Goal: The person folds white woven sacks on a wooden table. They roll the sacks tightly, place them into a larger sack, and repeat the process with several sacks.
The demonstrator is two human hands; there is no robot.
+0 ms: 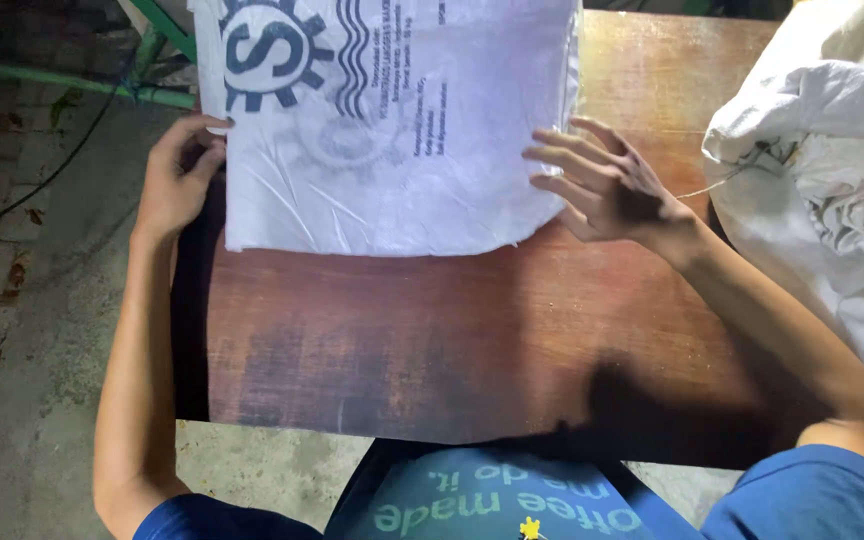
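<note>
A flat white woven sack (pixel 392 160) with dark blue printing lies on the far half of a brown wooden table (pixel 432 340). My left hand (pixel 174 180) rests at the sack's left edge, thumb on top of the fabric, fingers curled at the table's side. At the sack's right edge is my right hand (pixel 607 185), fingers spread, fingertips touching the fabric. Neither hand lifts the sack off the table.
A heap of crumpled white sacks (pixel 832 170) fills the table's right side, with a loose thread trailing toward my right hand. Left of the table lie concrete floor, bricks, a dark cable (pixel 52 170) and a green metal frame (pixel 167 40).
</note>
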